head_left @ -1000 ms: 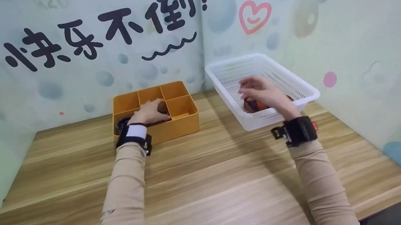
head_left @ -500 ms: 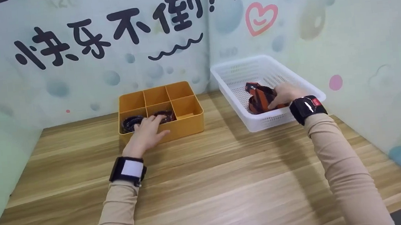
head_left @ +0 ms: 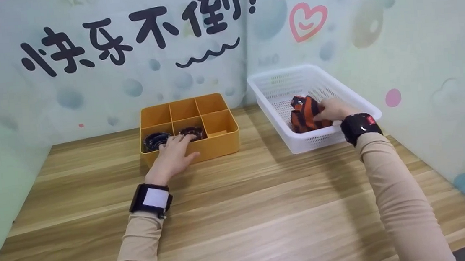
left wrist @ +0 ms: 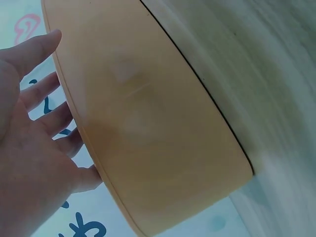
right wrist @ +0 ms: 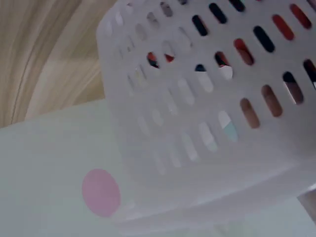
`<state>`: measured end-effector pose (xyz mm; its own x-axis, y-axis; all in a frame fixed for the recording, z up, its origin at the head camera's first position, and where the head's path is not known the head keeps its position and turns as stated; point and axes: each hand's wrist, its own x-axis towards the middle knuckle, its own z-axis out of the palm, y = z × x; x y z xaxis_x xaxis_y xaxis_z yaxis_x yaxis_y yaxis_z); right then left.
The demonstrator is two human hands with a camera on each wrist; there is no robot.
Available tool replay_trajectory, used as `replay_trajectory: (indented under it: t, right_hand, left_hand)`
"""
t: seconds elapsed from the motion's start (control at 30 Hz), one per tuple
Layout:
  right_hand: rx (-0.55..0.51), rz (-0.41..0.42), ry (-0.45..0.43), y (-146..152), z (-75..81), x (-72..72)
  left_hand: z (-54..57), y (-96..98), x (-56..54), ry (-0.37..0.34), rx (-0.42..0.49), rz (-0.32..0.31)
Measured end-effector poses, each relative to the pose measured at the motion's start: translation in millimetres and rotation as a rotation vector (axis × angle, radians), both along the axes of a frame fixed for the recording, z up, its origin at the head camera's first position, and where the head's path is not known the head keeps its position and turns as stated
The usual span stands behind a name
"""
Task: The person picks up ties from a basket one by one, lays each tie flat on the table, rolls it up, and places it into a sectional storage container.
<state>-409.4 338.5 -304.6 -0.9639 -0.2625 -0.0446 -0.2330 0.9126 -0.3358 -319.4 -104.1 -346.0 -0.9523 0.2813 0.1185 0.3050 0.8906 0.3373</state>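
My right hand (head_left: 333, 109) reaches into the white basket (head_left: 315, 143) and pinches an orange-and-black striped necktie (head_left: 308, 115), partly hidden behind the fingers. In the right wrist view, the basket's slotted wall (right wrist: 163, 143) stands before the hand, with red and black cloth showing through the slots. My left hand (head_left: 171, 154) lies over the front rim of the yellow divided box (head_left: 217, 146), fingers spread and holding nothing. In the left wrist view, the fingers (left wrist: 57, 116) are just beyond the rim. Dark coiled rolls (head_left: 156, 140) sit in two front compartments.
The box and basket stand side by side at the back of a wood-grain table (head_left: 239, 205). Behind them rises a printed wall (head_left: 115, 86), with another panel along the right. The table's right edge runs near my right forearm.
My right hand has gone down into the basket and taken hold of the striped necktie, shifting its folds. My left hand has drawn back from inside the box to its front rim.
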Motion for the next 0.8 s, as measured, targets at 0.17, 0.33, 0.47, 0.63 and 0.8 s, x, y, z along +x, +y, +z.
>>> replay_trajectory:
  t: [0.17, 0.33, 0.47, 0.63, 0.8]
  right_hand:
    - [-0.298, -0.061, 0.037, -10.7, 40.0, 8.2]
    - [-0.636, -0.092, 0.069, -36.3, 86.1, 27.9]
    - [-0.891, -0.009, 0.099, -69.3, 111.9, 51.0]
    - [-1.129, 0.140, 0.130, -109.4, 129.4, 80.5]
    - [-1.279, 0.291, 0.126, -141.0, 137.8, 104.1]
  left_hand:
    - [8.6, 6.3, 4.0, 0.068, 0.037, -0.028]
    - [21.4, 22.6, 11.4, 0.146, 0.045, -0.078]
    - [31.8, 40.7, 19.5, 0.205, 0.049, -0.143]
    - [45.9, 76.7, 25.7, 0.218, 0.082, -0.230]
    - [55.4, 118.1, 19.6, 0.189, 0.260, -0.337]
